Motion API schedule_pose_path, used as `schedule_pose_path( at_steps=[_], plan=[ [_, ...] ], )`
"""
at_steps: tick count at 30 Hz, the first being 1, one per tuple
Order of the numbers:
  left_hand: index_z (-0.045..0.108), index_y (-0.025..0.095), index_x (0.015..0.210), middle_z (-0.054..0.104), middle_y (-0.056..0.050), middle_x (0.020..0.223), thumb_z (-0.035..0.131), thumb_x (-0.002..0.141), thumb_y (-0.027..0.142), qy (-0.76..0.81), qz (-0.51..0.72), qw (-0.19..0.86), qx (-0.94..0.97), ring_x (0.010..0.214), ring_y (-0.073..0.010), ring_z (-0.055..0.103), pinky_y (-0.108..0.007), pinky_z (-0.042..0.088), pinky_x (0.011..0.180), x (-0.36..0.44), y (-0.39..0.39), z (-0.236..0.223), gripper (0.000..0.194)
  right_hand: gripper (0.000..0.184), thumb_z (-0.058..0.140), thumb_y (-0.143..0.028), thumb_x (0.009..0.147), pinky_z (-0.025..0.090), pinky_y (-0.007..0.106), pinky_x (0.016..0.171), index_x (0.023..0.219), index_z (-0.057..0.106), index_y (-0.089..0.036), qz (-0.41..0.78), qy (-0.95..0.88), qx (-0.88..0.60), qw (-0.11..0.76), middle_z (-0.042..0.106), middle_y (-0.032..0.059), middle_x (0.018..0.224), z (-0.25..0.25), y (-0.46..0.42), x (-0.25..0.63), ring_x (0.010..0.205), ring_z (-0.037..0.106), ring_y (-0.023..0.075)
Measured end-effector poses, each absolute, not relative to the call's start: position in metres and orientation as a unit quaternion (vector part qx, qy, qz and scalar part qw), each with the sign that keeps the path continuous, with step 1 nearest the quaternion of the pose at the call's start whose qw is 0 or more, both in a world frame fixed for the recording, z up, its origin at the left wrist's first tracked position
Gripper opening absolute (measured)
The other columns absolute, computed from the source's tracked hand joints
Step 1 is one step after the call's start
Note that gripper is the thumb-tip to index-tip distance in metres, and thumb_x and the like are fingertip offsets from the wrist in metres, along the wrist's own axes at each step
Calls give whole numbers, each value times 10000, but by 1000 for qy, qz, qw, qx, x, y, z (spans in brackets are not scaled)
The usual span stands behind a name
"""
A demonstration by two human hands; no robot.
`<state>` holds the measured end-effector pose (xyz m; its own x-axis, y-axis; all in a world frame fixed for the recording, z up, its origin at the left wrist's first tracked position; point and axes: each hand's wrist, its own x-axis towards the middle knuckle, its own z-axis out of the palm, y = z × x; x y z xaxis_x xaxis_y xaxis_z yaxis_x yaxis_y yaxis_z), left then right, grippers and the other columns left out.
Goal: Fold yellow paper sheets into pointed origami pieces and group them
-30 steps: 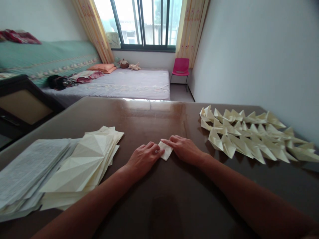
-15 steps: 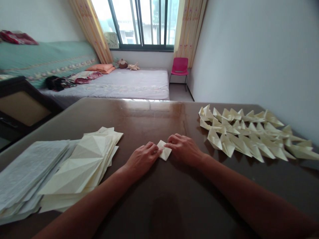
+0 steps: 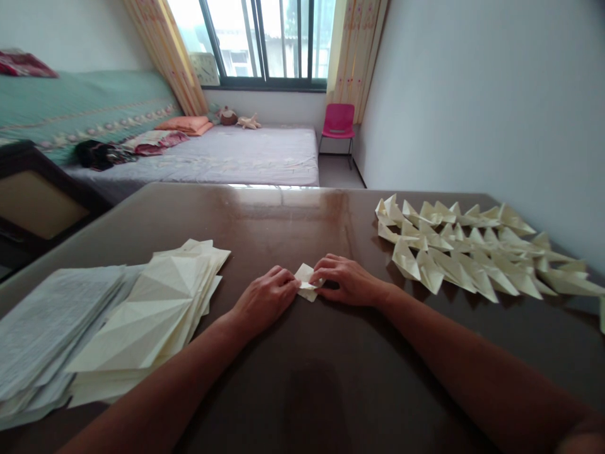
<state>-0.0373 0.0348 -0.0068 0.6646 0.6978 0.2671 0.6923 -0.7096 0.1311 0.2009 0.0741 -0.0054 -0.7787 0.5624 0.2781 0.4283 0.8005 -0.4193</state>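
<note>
A small folded piece of cream paper (image 3: pixel 306 280) lies on the dark brown table (image 3: pixel 302 378) in the middle. My left hand (image 3: pixel 265 299) grips its left side with curled fingers. My right hand (image 3: pixel 347 280) pinches its right edge, fingers bent over it. Both hands rest on the table, and much of the paper is hidden between the fingertips.
A stack of creased cream sheets (image 3: pixel 146 315) lies at the left, beside a pile of printed sheets (image 3: pixel 47 328). Several folded paper boats (image 3: pixel 472 252) spread over the right side of the table. Beyond the table are a bed (image 3: pixel 227 154) and a pink chair (image 3: pixel 338 123).
My fingers have curled in tighter on the small paper, and more of it is covered now. The view has shifted slightly.
</note>
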Motion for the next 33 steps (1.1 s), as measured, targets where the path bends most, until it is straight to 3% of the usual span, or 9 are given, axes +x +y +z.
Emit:
schedule_pose_path(
  at_steps=[10, 15, 22, 27, 33],
  plan=[
    [607, 200, 876, 588, -33, 887, 411, 951, 359, 490, 175, 92, 849, 875, -171, 542, -297, 444, 794, -39, 41, -13, 263, 216, 438, -297, 954, 405, 267, 772, 893, 624, -206, 168, -876, -401, 208, 646, 34, 868, -21, 77, 184, 859, 534, 158],
    [592, 198, 832, 593, -32, 883, 381, 956, 387, 551, 127, 66, 822, 855, -169, 554, -289, 438, 749, -32, 45, -12, 309, 156, 503, -317, 917, 397, 260, 733, 1007, 552, -199, 165, -836, -478, 211, 617, 23, 843, -24, 74, 177, 805, 546, 151],
    [554, 201, 832, 579, -37, 887, 374, 949, 390, 576, 85, -1, 813, 860, -178, 555, -265, 435, 653, -21, 41, -6, 287, 183, 545, -224, 874, 400, 244, 735, 1057, 538, -207, 179, -841, -458, 225, 581, -6, 821, -18, 72, 176, 769, 528, 133],
    [542, 216, 926, 575, -27, 938, 386, 948, 400, 588, 84, -3, 805, 847, -169, 563, -240, 420, 588, -20, 39, -4, 242, 220, 478, -282, 933, 401, 249, 784, 1111, 601, -242, 140, -862, -452, 181, 578, 28, 959, -13, 70, 176, 873, 541, 139],
    [546, 303, 1104, 582, 9, 1118, 418, 957, 291, 492, 90, -30, 865, 1031, -164, 521, -223, 452, 653, -26, 35, -6, 196, 276, 446, -270, 951, 402, 289, 771, 1181, 598, -281, 18, -903, -423, 78, 577, 58, 1018, -2, 60, 177, 944, 504, 191]
  ],
)
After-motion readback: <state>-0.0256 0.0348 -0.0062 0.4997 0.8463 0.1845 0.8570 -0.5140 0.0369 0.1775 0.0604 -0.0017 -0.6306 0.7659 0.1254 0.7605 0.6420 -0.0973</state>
